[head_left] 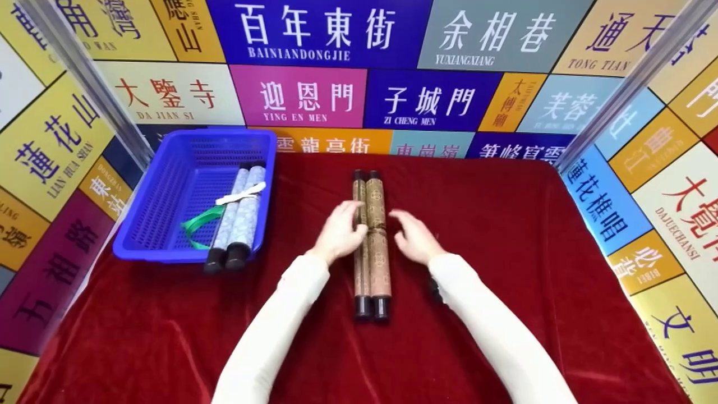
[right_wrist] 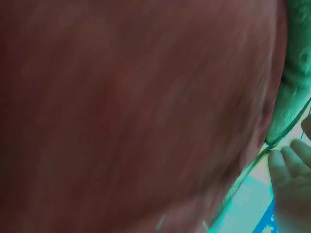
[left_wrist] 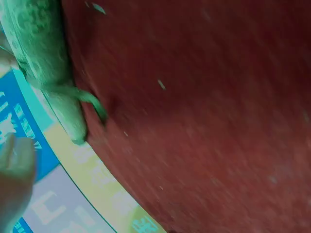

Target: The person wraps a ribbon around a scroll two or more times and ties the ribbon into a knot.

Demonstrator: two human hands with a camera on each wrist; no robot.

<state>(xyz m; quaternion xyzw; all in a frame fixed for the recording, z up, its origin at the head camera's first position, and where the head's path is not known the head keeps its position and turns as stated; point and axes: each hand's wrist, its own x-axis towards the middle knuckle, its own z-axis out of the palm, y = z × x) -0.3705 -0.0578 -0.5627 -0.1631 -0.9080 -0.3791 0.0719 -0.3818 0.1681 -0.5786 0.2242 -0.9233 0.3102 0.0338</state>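
A brown-gold patterned scroll (head_left: 378,252), rolled from both sides into two parallel rolls with black end knobs, lies lengthwise on the red cloth. At its left side is my left hand (head_left: 341,231), with fingertips and thumb at the left roll; whether they touch it is unclear. My right hand (head_left: 415,238) hovers just right of the scroll, fingers pointing toward it and a small gap between. In the left wrist view a thin strap (left_wrist: 87,96) sticks out from the roll. Relaxed, fairly straight fingers of the right hand (right_wrist: 294,187) appear beside a cord (right_wrist: 243,177) in the right wrist view.
A blue plastic basket (head_left: 185,255) stands at the left. Another scroll with pale blue rolls (head_left: 242,207) leans in it, tied with a white band, black knobs over the front rim. A green ribbon (head_left: 202,221) lies there too. Printed sign panels and clear posts surround the red-covered table.
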